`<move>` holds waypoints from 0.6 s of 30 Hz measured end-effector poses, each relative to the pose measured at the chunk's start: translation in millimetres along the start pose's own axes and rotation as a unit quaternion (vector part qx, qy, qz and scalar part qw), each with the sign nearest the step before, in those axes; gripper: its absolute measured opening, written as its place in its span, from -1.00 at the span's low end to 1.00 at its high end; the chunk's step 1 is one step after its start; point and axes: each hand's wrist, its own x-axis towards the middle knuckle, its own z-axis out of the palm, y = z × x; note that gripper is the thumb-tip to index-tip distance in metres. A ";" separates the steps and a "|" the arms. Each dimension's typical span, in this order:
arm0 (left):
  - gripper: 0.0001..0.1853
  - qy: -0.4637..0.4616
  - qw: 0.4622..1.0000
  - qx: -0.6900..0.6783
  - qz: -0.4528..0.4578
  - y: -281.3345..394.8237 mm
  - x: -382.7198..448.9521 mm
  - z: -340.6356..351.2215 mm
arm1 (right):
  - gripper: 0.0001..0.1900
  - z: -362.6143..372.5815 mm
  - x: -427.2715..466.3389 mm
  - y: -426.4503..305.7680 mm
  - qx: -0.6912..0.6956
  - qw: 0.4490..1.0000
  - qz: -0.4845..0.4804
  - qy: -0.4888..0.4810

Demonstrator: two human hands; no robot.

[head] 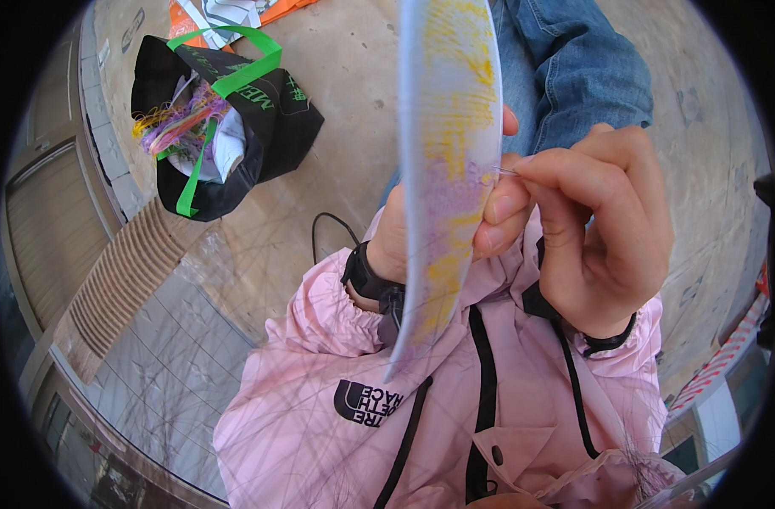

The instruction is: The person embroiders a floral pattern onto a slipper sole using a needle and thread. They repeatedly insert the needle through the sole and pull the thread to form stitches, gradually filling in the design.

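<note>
A stiff white fabric panel (457, 140) with a curved edge stands nearly edge-on before my chest. Yellow and purple stitching covers much of its visible face. My left hand (504, 215) grips the panel from behind; its fingertips show past the right edge, while the panel hides most of the palm. Between the thumb and forefinger of my right hand (607, 216) is a thin needle (506, 170), its far end at the panel's right edge beside the purple stitches. Whether the needle's tip is in the fabric cannot be made out.
A black bag (279, 121) with green handles stands on the floor at the left, holding multicoloured thread (187, 121) and white cloth. Orange and white packaging (228, 16) lies beyond it. A ribbed brown strip (123, 286) and a door (57, 223) are farther left.
</note>
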 end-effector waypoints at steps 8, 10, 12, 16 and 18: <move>-0.56 0.171 0.911 0.343 0.149 2.9 -2.1 24.8 | -0.72 -7.7 -19.4 22.1 0.068 0.994 0.078 0.035; -0.56 0.171 0.905 0.354 0.162 2.3 -2.1 31.5 | -0.67 -4.7 -27.5 37.1 0.136 0.984 0.102 0.044; -0.58 0.185 0.890 0.381 0.170 1.1 -1.1 39.3 | -0.67 0.7 -29.0 39.0 0.173 0.972 0.149 0.053; -0.59 0.216 0.860 0.422 0.186 -3.3 -1.7 44.2 | -0.67 7.7 -31.6 32.3 0.223 0.946 0.226 0.059; -0.59 0.213 0.862 0.418 0.191 -3.9 -2.6 42.7 | -0.67 7.8 -32.0 29.6 0.234 0.938 0.249 0.058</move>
